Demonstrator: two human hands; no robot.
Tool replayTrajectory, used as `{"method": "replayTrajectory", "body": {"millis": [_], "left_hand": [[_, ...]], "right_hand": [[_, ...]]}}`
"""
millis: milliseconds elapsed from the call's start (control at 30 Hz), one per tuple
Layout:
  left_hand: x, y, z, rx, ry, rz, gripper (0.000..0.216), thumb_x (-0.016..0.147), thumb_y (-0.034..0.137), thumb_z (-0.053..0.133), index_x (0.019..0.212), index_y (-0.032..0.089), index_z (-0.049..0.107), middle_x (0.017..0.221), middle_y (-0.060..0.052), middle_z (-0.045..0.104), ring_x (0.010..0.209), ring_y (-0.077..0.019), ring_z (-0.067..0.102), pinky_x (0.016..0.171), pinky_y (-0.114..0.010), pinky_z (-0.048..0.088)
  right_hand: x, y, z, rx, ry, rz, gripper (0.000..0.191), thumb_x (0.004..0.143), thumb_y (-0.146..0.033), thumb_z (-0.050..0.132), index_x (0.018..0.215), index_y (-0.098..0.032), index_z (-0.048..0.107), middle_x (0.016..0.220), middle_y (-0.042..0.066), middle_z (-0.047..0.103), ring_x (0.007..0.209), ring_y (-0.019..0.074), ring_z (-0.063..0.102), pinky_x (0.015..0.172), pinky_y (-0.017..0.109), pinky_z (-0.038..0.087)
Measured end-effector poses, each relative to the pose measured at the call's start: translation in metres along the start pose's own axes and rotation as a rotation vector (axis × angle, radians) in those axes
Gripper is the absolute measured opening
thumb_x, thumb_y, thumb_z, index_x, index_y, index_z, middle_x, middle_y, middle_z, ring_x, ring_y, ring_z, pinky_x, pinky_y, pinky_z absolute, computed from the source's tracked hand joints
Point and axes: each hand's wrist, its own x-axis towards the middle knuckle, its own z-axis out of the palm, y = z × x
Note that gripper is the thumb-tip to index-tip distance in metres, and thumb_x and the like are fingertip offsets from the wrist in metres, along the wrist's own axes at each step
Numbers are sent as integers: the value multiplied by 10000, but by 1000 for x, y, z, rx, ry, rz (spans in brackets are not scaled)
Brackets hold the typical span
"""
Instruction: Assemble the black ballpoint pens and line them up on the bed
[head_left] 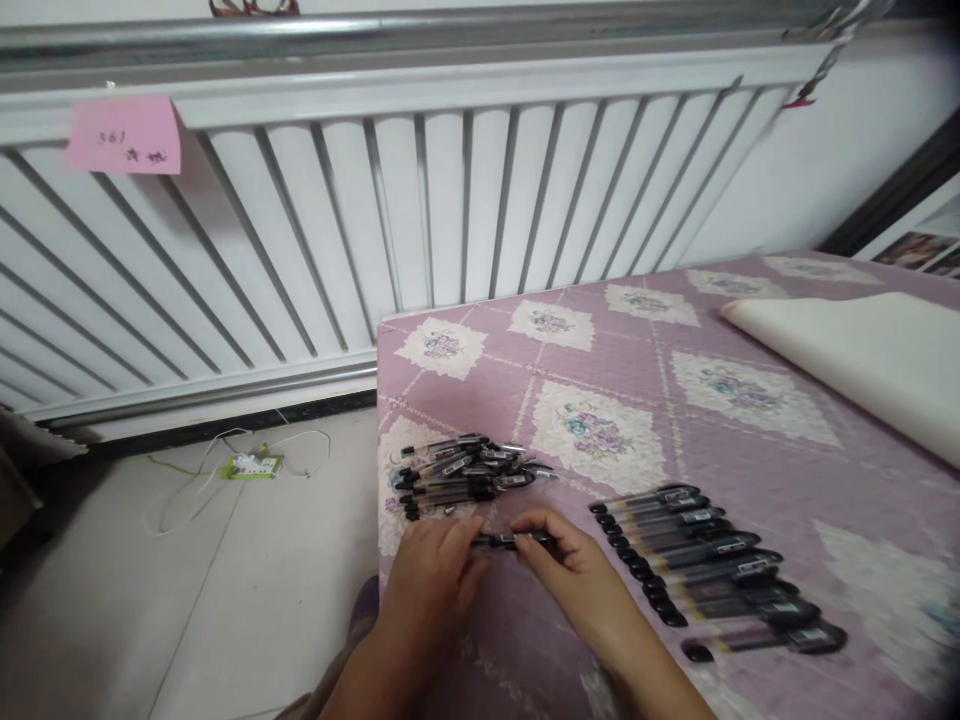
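My left hand [431,580] and my right hand [574,570] meet low in the middle and together hold one black pen [510,541] level between their fingertips. Just beyond them lies a loose heap of black pens [465,472] on the purple flowered bedcover [622,410]. To the right of my right hand, a neat row of capped black pens [712,570] lies side by side, running diagonally toward the lower right.
A white radiator [337,230] with a pink paper note [124,135] fills the back wall. A power strip with white cables [251,465] lies on the floor at left. A cream pillow [862,360] rests on the bed's right side.
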Motion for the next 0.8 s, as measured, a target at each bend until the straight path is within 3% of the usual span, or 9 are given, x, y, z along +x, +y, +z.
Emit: {"method": "replayTrajectory", "body": {"millis": [167, 333, 533, 800], "left_hand": [[4, -1, -6, 51, -108, -55, 233, 868, 201, 490, 1063, 200, 617, 953, -69, 681, 868, -249, 618, 750, -395, 498], [8, 7, -8, -5, -173, -109, 203, 875, 168, 476, 976, 209, 646, 873, -49, 657, 827, -210, 604, 719, -321, 483], [6, 10, -7, -33, -127, -123, 183, 856, 149, 497, 935, 201, 655, 838, -43, 642, 796, -194, 593, 699, -290, 469], [4, 9, -3, -37, 10, -40, 217, 897, 201, 442, 885, 200, 659, 747, -35, 619, 715, -170, 572, 642, -256, 446]], "right_hand": [[0, 7, -8, 38, 32, 48, 218, 798, -404, 577, 924, -228, 598, 787, -11, 587, 676, 150, 534, 613, 247, 424], [-2, 2, -5, 20, -76, 22, 197, 839, -393, 541, 941, -231, 587, 730, -29, 551, 670, 141, 509, 616, 237, 404], [-3, -8, -3, 3, -112, 3, 163, 866, -372, 509, 868, -223, 573, 706, -39, 530, 661, 132, 493, 624, 233, 391], [-5, -11, -3, -15, -114, -11, 173, 876, -374, 501, 829, -222, 570, 689, -33, 540, 672, 148, 510, 638, 245, 403]]}}
